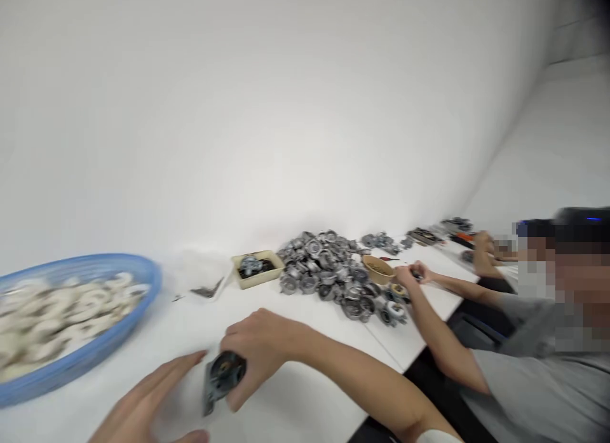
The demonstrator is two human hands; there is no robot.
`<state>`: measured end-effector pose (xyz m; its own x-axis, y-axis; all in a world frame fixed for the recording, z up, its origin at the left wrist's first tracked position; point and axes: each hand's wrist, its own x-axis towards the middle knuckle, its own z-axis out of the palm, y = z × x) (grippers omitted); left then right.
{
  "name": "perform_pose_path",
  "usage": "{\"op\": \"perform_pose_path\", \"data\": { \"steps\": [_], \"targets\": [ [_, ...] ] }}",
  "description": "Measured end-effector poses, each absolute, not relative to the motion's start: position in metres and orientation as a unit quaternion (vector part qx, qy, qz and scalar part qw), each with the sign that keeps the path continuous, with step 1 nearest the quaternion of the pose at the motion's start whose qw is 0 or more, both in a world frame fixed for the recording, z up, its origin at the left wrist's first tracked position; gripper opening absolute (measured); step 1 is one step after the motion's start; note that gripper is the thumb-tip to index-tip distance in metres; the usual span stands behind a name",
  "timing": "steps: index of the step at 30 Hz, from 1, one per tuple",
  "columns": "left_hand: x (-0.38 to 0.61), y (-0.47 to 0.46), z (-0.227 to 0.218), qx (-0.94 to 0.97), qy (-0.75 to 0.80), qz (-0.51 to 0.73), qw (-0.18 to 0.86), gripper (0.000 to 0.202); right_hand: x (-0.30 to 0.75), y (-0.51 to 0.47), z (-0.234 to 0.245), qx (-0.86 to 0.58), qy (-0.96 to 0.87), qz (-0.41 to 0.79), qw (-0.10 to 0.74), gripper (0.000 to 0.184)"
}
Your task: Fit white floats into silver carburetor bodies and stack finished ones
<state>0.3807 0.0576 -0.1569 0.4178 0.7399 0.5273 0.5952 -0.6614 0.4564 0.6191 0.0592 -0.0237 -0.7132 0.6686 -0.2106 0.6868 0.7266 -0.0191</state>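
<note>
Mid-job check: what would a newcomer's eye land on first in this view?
Probably the big blue basket at the left edge, loaded with off-white curved parts, and the heap of grey metal parts just right of centre on the white table. Then, in the foreground, the right hand grips a dark round-faced part, with the open left hand nearby.

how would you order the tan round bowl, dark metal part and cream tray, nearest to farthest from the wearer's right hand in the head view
1. dark metal part: held in the right hand
2. cream tray: beyond the hand, towards the wall
3. tan round bowl: farther to the right, past most of the grey pile
</note>
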Motion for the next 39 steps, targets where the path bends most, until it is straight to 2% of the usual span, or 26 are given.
{"op": "perform_pose_path", "data": {
  "steps": [1,2,5,9,11,16,21,22,26,27,32,39],
  "targets": [
    [0.38,0.054,-0.153,0.844,0.391,0.346,0.124,0.085,0.616,0.062,-0.024,0.379,0.919,-0.042,0.1,0.06],
    [0.381,0.05,-0.147,0.858,0.374,0.323,0.139,0.083,0.612,0.063,-0.024,0.387,0.916,-0.039,0.099,0.058],
    [0.388,0.046,-0.131,0.882,0.355,0.281,0.128,0.054,0.604,0.066,-0.029,0.396,0.913,-0.052,0.082,0.052],
    [0.388,0.053,-0.128,0.884,0.373,0.26,0.106,0.047,0.595,0.069,-0.03,0.406,0.907,-0.07,0.086,0.044],
    [0.384,0.055,-0.128,0.894,0.364,0.248,0.087,0.051,0.592,0.069,-0.028,0.409,0.903,-0.088,0.099,0.041],
    [0.373,0.058,-0.113,0.921,0.312,0.233,0.014,0.082,0.586,0.071,-0.018,0.417,0.893,-0.112,0.123,0.037],
    [0.369,0.058,-0.104,0.92,0.291,0.243,-0.102,0.078,0.583,0.07,-0.014,0.422,0.883,-0.126,0.158,0.038],
    [0.369,0.057,-0.105,0.919,0.291,0.243,-0.11,0.077,0.584,0.071,-0.012,0.426,0.879,-0.129,0.171,0.042],
    [0.373,0.055,-0.114,0.918,0.291,0.241,-0.121,0.071,0.586,0.085,0.014,0.458,0.847,-0.156,0.22,0.086],
    [0.375,0.055,-0.115,0.917,0.293,0.241,-0.121,0.068,0.585,0.091,0.025,0.471,0.842,-0.15,0.218,0.09],
    [0.379,0.054,-0.117,0.917,0.296,0.241,-0.118,0.062,0.555,0.138,0.067,0.482,0.857,-0.073,0.164,0.07],
    [0.38,0.055,-0.116,0.918,0.296,0.246,-0.096,0.055,0.475,0.19,0.064,0.388,0.917,-0.067,0.065,0.045]
  ]
}}
